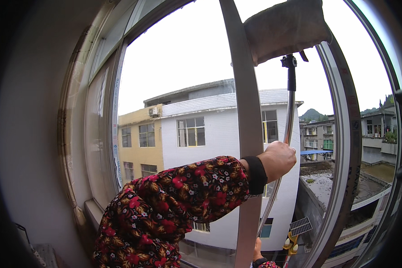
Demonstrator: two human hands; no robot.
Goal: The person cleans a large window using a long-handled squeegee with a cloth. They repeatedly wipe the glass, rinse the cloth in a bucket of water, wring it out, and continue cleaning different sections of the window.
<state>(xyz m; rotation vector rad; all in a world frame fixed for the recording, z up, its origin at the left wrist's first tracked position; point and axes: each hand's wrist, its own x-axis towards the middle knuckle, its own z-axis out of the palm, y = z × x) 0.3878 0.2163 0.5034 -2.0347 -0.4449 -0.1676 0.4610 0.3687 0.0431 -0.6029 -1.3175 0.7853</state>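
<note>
Beyond a vertical window frame bar (pixel 249 134), a flat mop stands nearly upright, its metal pole (pixel 290 110) slanting down to the left. At the pole's top, a black joint (pixel 289 63) carries a head wrapped in a brownish-grey cloth pad (pixel 284 31). The pad's left edge meets the frame bar in the view. My left hand (pixel 277 160) reaches across the bar and grips the pole's middle; its sleeve is floral with a black cuff. Low down, my right hand (pixel 257 249) is wrapped around the pole's lower part, partly hidden by the bar.
A sliding window sash edge (pixel 341 160) rises on the right. At left are a wall (pixel 30 134), a bunched curtain (pixel 72 127) and another window pane (pixel 100 127). Outside are a white building (pixel 214 160), low roofs and a small solar panel (pixel 300 226).
</note>
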